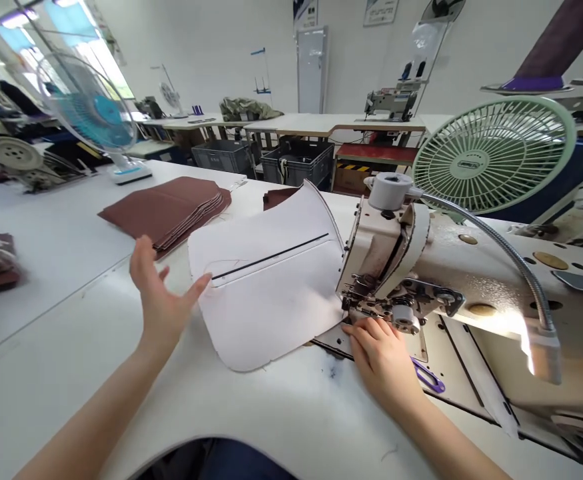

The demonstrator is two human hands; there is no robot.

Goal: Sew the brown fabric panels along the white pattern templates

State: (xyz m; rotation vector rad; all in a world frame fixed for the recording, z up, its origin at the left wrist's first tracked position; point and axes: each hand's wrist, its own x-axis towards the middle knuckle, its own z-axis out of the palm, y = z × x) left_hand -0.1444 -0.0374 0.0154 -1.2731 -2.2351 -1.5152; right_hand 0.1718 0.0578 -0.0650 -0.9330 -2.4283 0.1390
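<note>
A white fabric panel (271, 293) with rounded corners lies at a slant, its right edge by the needle area of a sewing machine (388, 247). Across it runs a black strip (271, 257) beside a stitched line. My left hand (164, 293) is open at the panel's left side, thumb at the strip's end, fingers spread and raised. Close under the machine head, my right hand (384, 357) has its fingers bent together near the presser foot. Its fingertips are partly hidden, and what they hold, if anything, does not show. A purple looped tool (428, 375) lies just beyond that hand.
A stack of brown fabric pieces (171, 210) lies behind my left hand. Beyond the machine stands a green fan (491, 160); a blue fan (96, 113) is far left. A bendable lamp (541, 347) hangs over the machine's right side. Grey crates (298, 163) sit beneath the back table.
</note>
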